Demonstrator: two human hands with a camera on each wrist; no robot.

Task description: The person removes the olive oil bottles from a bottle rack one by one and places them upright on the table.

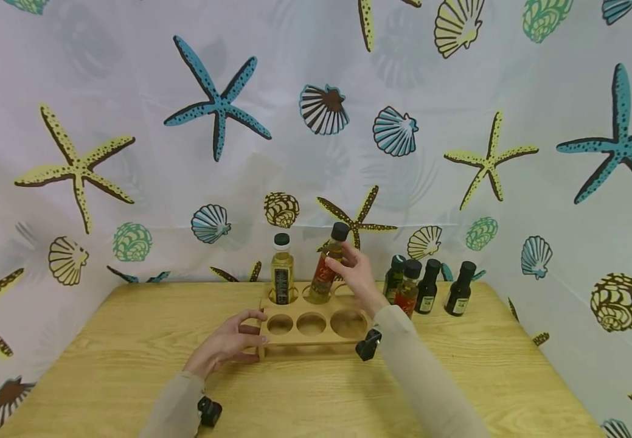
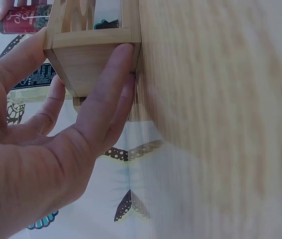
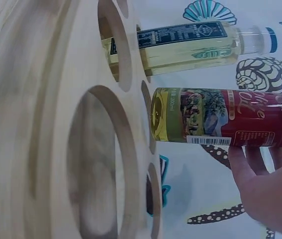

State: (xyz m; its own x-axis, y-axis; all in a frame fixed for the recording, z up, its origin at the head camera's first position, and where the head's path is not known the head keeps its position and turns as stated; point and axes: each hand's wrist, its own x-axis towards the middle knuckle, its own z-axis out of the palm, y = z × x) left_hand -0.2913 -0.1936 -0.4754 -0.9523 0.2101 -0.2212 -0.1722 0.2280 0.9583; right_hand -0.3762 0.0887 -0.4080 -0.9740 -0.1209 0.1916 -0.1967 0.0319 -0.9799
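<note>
My right hand (image 1: 359, 277) grips an olive oil bottle (image 1: 323, 274) by its upper part, dark cap up, slightly tilted. In the right wrist view, the base of this red-labelled bottle is right at the rim of a back-row hole. The wooden bottle rack (image 1: 294, 337) has two rows of round holes. At its left end, my left hand (image 1: 228, 340) holds the rack, thumb at one edge and fingers spread along the side panel (image 2: 88, 62). A pale yellow oil bottle (image 1: 282, 274) with a black label stands in the back left hole.
Right of the rack stand a green bottle (image 1: 393, 280), another red-labelled bottle (image 1: 407, 295) and two dark bottles (image 1: 428, 286), partly overlapping from this angle. A patterned cloth (image 1: 272, 170) hangs behind the wooden table (image 1: 157, 316) and along its sides.
</note>
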